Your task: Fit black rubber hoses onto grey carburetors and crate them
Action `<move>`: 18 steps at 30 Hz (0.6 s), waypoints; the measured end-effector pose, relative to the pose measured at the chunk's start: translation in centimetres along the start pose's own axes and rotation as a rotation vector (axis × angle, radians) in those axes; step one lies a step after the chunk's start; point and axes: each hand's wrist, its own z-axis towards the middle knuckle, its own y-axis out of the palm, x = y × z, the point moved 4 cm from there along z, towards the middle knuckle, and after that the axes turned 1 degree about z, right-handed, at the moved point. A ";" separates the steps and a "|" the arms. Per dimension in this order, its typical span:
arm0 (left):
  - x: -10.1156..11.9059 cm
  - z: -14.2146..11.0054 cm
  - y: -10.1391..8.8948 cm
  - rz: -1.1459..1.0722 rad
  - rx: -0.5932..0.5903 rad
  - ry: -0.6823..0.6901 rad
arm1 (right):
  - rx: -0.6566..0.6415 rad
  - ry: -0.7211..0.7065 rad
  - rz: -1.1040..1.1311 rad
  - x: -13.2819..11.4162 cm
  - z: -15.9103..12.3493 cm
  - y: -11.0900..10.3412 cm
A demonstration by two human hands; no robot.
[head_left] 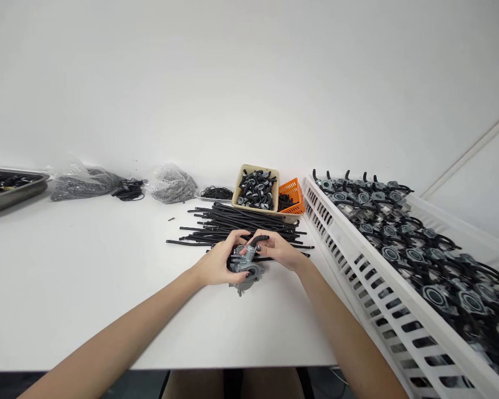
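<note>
A grey metal carburetor [249,270] is held just above the white table, near the middle of the view. My left hand [221,260] wraps round its left side, thumb across the front. On its top sits a short bent black rubber elbow [258,240]. My right hand [279,250] is closed at that elbow, with the fingertips pressed to it from the right; some of its fingers are hidden behind. Just beyond both hands lies a loose pile of long black rubber hoses [233,219].
A white slotted crate [336,233] full of carburetors stands at the right. At the back are a cream basket [235,191] of black-and-silver parts, an orange basket [298,194], clear bags [172,183] of small parts and black rings [216,192]. A metal tray [20,194] sits far left.
</note>
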 end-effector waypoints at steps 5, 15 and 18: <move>0.4 0.0 -0.1 -0.003 -0.008 -0.014 | 0.007 -0.003 -0.001 -0.1 0.0 0.1; 0.3 0.0 -0.1 -0.012 -0.007 -0.007 | 0.018 0.014 -0.015 -0.3 -0.1 0.2; 0.4 0.1 -0.1 -0.015 -0.010 -0.010 | 0.024 0.046 0.003 -0.1 0.0 0.2</move>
